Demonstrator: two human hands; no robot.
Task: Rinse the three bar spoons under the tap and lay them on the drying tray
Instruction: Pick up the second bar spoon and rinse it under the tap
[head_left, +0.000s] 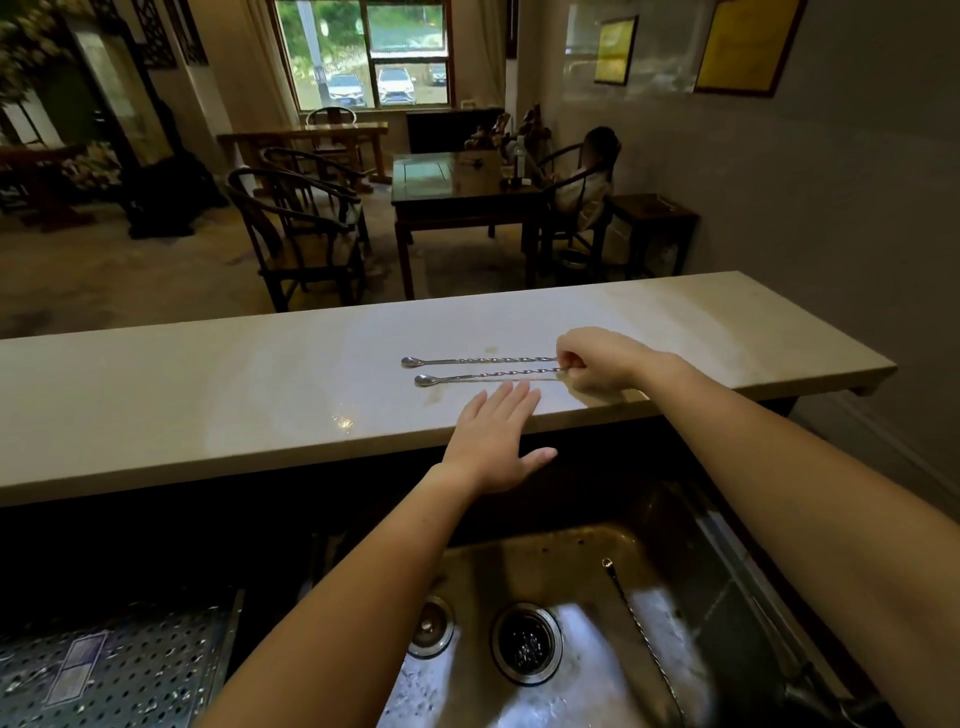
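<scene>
Two twisted steel bar spoons lie side by side on the pale counter (208, 395), bowls to the left: the far spoon (478, 360) and the near spoon (488, 375). My right hand (597, 361) pinches their right ends between fingers and thumb. My left hand (493, 441) hovers flat and open just in front of the near spoon, at the counter's front edge. A third bar spoon (644, 634) lies slanted inside the steel sink (550, 551) below. The perforated drying tray (119, 670) sits at bottom left. No tap is in sight.
The sink has a round drain (525, 643) and a smaller fitting (430, 626) to its left. Beyond the counter are dark wooden chairs (301, 234), a table (457, 187) and a seated person (587, 176).
</scene>
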